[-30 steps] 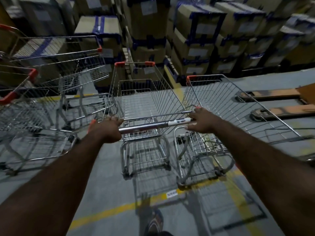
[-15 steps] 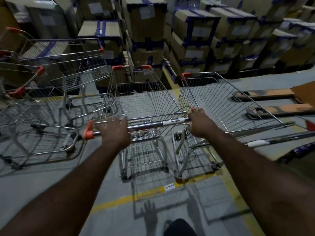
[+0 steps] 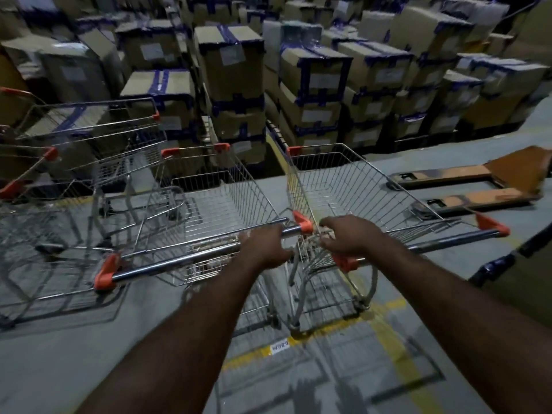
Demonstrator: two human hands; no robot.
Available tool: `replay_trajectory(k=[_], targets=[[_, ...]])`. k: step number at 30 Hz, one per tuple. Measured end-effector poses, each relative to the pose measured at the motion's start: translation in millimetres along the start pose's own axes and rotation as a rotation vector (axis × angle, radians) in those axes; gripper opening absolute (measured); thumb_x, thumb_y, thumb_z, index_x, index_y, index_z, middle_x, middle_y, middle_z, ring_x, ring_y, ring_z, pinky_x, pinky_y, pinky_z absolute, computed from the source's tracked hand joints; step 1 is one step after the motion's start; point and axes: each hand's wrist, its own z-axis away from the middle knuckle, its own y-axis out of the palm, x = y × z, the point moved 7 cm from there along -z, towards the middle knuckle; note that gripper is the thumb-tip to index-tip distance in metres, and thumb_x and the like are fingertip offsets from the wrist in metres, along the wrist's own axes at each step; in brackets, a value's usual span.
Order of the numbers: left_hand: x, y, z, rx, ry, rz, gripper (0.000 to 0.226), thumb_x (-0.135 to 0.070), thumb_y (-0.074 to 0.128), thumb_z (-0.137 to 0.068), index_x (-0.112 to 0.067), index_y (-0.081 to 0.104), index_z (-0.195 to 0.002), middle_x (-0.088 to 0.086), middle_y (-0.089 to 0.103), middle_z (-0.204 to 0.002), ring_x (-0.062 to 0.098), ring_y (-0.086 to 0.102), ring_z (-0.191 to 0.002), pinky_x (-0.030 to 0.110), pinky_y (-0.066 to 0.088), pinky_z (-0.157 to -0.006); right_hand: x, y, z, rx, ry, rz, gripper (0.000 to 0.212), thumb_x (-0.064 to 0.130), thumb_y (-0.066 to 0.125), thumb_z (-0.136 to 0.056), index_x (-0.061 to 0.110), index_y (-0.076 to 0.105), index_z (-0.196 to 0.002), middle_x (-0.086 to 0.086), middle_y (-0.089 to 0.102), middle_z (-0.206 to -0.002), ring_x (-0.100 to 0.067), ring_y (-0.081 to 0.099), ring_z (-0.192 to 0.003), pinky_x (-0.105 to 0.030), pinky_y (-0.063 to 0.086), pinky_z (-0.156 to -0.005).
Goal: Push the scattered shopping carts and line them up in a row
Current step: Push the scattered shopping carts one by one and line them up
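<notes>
because the left carts stand skewed beside the middle cart, whose chrome handle bar the left hand grips near its right orange cap, an off-centre push is likely to swing its wire basket into them. the right hand curls over the rear wire rim of the right cart, which stands just beside the middle cart, so the meshes may snag. further right, flat orange pallet forks lie near that cart.

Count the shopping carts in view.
4: middle cart gripped by the left hand, right cart held by the right hand, back-left cart, and far-left cart cut off by the edge; others may be hidden.
</notes>
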Motion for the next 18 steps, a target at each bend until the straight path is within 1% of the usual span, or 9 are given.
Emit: replay_trajectory(k=[2, 4, 5, 7, 9, 11, 13, 15, 18], targets=[[-19.7, 8.1, -14.1, -0.001, 0.002, 0.044, 0.071, -0.063, 0.068, -0.079, -0.029, 0.05, -0.139, 0.002, 0.06, -0.135, 0.026, 0.055, -0.121, 0.056, 0.039, -0.106, -24.5, 15.6, 11.8, 0.031, 0.014, -0.021, 0.062, 0.062, 0.058, -0.09, 0.029, 0.052, -0.142, -0.002, 0.069, -0.127, -0.023, 0.064, -0.113, -0.037, 0.05, -0.09], [-23.2, 15.1, -22.4, -0.016, -0.06, 0.03, 0.074, -0.068, 0.066, -0.077, -0.031, 0.051, -0.139, 0.002, 0.056, -0.139, 0.028, 0.05, -0.127, 0.057, 0.032, -0.11, -42.3, 35.2, 22.6, 0.092, 0.024, -0.088, 0.064, 0.069, 0.056, -0.088, 0.031, 0.055, -0.139, -0.002, 0.069, -0.126, -0.025, 0.063, -0.115, -0.039, 0.049, -0.097], [-21.4, 16.6, -22.8, -0.037, -0.089, 0.038, 0.071, -0.069, 0.065, -0.078, -0.033, 0.053, -0.137, 0.001, 0.057, -0.136, 0.029, 0.049, -0.127, 0.054, 0.03, -0.108, -46.2, 44.9, 27.4, 0.118, 0.018, -0.099, 0.062, 0.072, 0.056, -0.087, 0.032, 0.058, -0.135, -0.002, 0.07, -0.124, -0.026, 0.063, -0.116, -0.041, 0.046, -0.101], [-15.9, 18.5, -20.6, -0.103, -0.123, 0.08, 0.061, -0.073, 0.064, -0.078, -0.037, 0.06, -0.127, -0.002, 0.063, -0.123, 0.027, 0.052, -0.12, 0.05, 0.03, -0.102, -48.0, 56.5, 32.8, 0.102, -0.02, -0.082, 0.051, 0.072, 0.06, -0.084, 0.034, 0.064, -0.118, 0.002, 0.071, -0.114, -0.025, 0.062, -0.113, -0.046, 0.038, -0.107], [-14.3, 19.5, -14.5, -0.149, -0.147, 0.113, 0.057, -0.077, 0.061, -0.076, -0.037, 0.065, -0.117, -0.005, 0.066, -0.112, 0.024, 0.054, -0.113, 0.047, 0.029, -0.096, -47.9, 58.1, 33.8, 0.042, -0.039, -0.058, 0.041, 0.068, 0.066, -0.081, 0.034, 0.062, -0.103, 0.005, 0.071, -0.109, -0.024, 0.061, -0.112, -0.049, 0.029, -0.107], [-15.6, 21.4, -7.0, -0.178, -0.165, 0.12, 0.053, -0.077, 0.062, -0.077, -0.037, 0.068, -0.112, -0.007, 0.068, -0.105, 0.024, 0.055, -0.109, 0.044, 0.028, -0.091, -48.5, 57.3, 33.3, 0.031, -0.035, -0.029, 0.036, 0.067, 0.068, -0.08, 0.036, 0.055, -0.094, 0.005, 0.07, -0.108, -0.025, 0.06, -0.114, -0.048, 0.029, -0.105], [-17.9, 21.5, 2.6, -0.205, -0.183, 0.1, 0.049, -0.074, 0.062, -0.08, -0.036, 0.069, -0.109, -0.008, 0.067, -0.1, 0.024, 0.057, -0.107, 0.043, 0.03, -0.092, -49.2, 57.6, 32.2, 0.046, -0.037, -0.008, 0.037, 0.067, 0.068, -0.08, 0.036, 0.055, -0.094, 0.003, 0.07, -0.108, -0.026, 0.06, -0.113, -0.047, 0.031, -0.103], [-19.6, 21.9, 12.0, -0.219, -0.204, 0.086, 0.046, -0.072, 0.061, -0.082, -0.034, 0.068, -0.105, -0.01, 0.065, -0.096, 0.025, 0.058, -0.107, 0.045, 0.031, -0.095, -48.4, 58.0, 31.5, 0.043, -0.04, 0.013, 0.037, 0.067, 0.068, -0.08, 0.035, 0.056, -0.095, 0.003, 0.07, -0.106, -0.026, 0.061, -0.111, -0.047, 0.031, -0.103], [-26.1, 25.4, 24.5, -0.218, -0.215, 0.081, 0.04, -0.068, 0.062, -0.085, -0.032, 0.065, -0.103, -0.012, 0.061, -0.093, 0.024, 0.059, -0.106, 0.046, 0.029, -0.096, -48.0, 59.8, 30.4, 0.015, -0.038, 0.04, 0.037, 0.068, 0.068, -0.078, 0.037, 0.055, -0.093, 0.003, 0.071, -0.107, -0.027, 0.061, -0.112, -0.046, 0.031, -0.102]])
